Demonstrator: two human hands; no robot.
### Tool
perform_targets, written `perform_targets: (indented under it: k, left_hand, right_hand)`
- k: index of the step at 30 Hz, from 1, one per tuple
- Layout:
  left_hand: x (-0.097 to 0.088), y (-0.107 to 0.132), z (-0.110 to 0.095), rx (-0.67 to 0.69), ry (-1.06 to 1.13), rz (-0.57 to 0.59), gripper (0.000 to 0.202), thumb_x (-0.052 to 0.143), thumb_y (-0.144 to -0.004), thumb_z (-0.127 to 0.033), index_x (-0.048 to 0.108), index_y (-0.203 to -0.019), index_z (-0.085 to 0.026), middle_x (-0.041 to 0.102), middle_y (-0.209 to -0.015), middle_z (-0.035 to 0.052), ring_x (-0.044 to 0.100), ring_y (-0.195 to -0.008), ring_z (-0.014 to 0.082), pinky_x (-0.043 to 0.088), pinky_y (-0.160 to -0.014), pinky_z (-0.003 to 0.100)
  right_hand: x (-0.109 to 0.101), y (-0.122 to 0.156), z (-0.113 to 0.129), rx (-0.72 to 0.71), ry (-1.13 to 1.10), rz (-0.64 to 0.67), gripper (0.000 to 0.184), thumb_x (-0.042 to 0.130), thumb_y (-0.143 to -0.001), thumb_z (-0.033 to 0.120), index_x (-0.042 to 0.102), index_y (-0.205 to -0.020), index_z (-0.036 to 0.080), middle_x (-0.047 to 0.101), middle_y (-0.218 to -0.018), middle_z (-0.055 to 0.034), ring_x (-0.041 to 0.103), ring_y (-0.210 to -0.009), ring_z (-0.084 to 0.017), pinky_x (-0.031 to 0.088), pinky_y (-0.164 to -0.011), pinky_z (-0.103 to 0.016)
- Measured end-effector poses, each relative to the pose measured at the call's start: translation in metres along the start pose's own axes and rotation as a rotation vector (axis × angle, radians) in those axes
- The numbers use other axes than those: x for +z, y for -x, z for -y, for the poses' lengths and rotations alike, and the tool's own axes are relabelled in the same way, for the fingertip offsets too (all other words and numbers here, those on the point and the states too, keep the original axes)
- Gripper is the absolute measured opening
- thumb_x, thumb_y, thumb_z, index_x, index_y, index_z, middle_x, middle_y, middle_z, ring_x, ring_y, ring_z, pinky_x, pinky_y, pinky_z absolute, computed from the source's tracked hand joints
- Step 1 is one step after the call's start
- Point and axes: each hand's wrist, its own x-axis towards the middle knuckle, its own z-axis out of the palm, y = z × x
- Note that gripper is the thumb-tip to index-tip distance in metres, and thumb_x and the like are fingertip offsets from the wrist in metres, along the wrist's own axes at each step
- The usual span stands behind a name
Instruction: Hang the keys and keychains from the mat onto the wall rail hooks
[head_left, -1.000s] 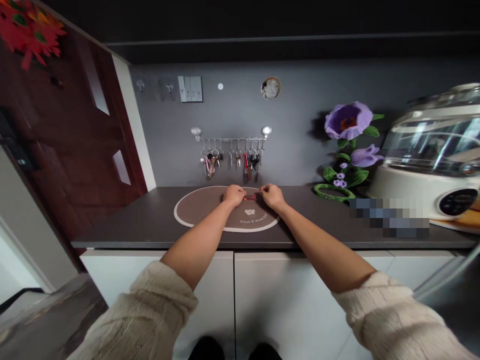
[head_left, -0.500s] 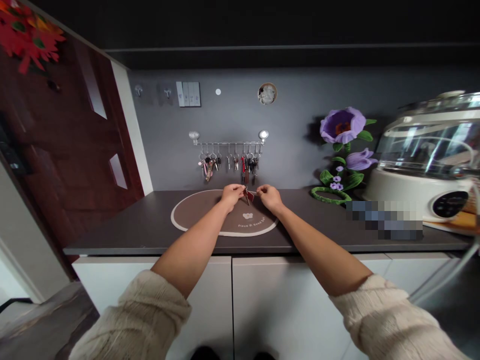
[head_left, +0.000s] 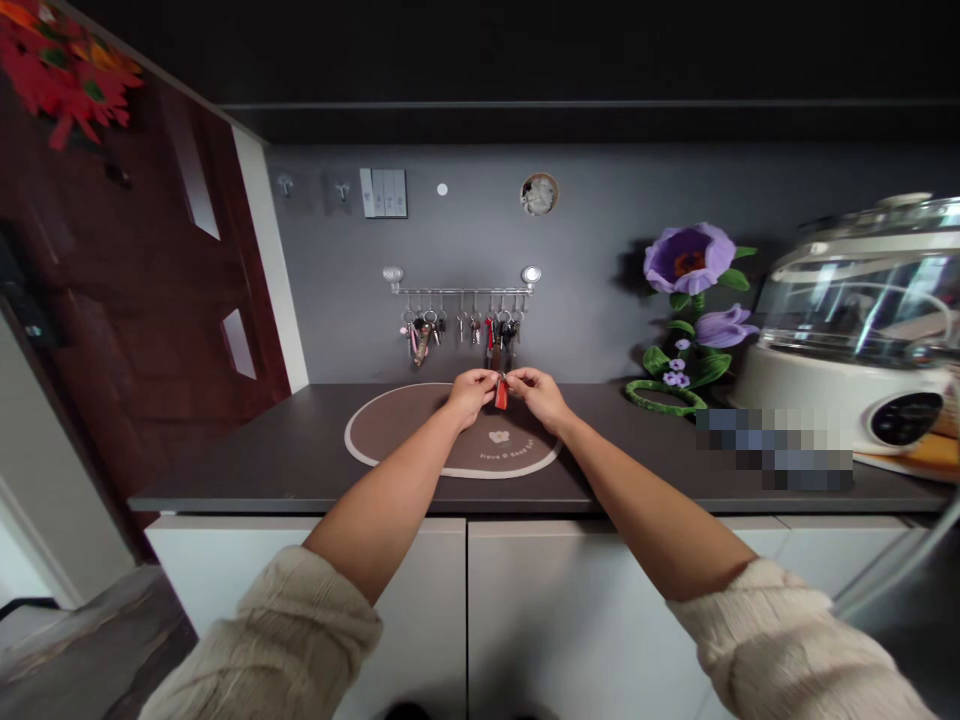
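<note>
Pinched above, red tag (head_left: 501, 396) hangs lengthwise downward.

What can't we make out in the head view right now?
Head view:
Red tag: top end, obscured by fingers.
Mat: part of its right end, behind the right hand.
Hanging keys: shapes too small.
Appliance: right side, cut off by picture edge.
Pixelated patch: contents masked.
</note>
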Motion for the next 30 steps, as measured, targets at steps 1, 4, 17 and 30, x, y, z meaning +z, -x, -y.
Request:
perform_targets:
  k: [1,4,17,30]
  left_hand:
    - [0.0,0.0,0.0,0.001,0.007,-0.008,0.002,0.06,-0.069,-0.011,0.059,-0.068,-0.011,0.06,-0.064,0.0004,0.058,-0.065,0.0074,0.043,-0.086,0.035]
    - [0.0,0.0,0.0,0.005,0.025,-0.02,0.002,0.06,-0.068,-0.011,0.058,-0.067,-0.011,0.059,-0.063,0.0,0.058,-0.065,0.0074,0.044,-0.085,0.035]
    - [0.002,0.008,-0.003,0.004,-0.04,0.056,0.008,0.064,-0.066,-0.017,0.06,-0.071,-0.011,0.061,-0.071,0.0019,0.057,-0.07,0.0073,0.043,-0.086,0.035]
    - [-0.012,0.001,0.009,0.208,-0.68,-0.084,0.019,0.052,-0.074,-0.029,0.06,-0.076,-0.012,0.059,-0.064,0.0031,0.054,-0.058,0.0108,0.043,-0.06,0.024]
  right_hand:
    - [0.0,0.001,0.001,0.009,-0.021,0.005,0.023,0.06,-0.064,0.036,0.06,-0.074,0.016,0.061,-0.071,-0.0012,0.053,-0.065,-0.011,0.042,-0.069,-0.027]
    - [0.001,0.002,0.002,0.026,-0.053,0.019,0.023,0.062,-0.062,0.036,0.06,-0.073,0.016,0.06,-0.069,-0.0005,0.052,-0.063,-0.01,0.042,-0.067,-0.026]
    - [-0.002,0.007,0.006,-0.024,0.024,0.002,0.025,0.061,-0.062,0.038,0.055,-0.072,0.015,0.057,-0.068,0.001,0.05,-0.065,-0.01,0.039,-0.069,-0.026]
    - [-0.008,0.002,0.003,-0.033,-0.022,-0.102,0.024,0.053,-0.068,0.04,0.046,-0.073,0.018,0.049,-0.063,0.0035,0.045,-0.058,-0.009,0.039,-0.059,-0.022]
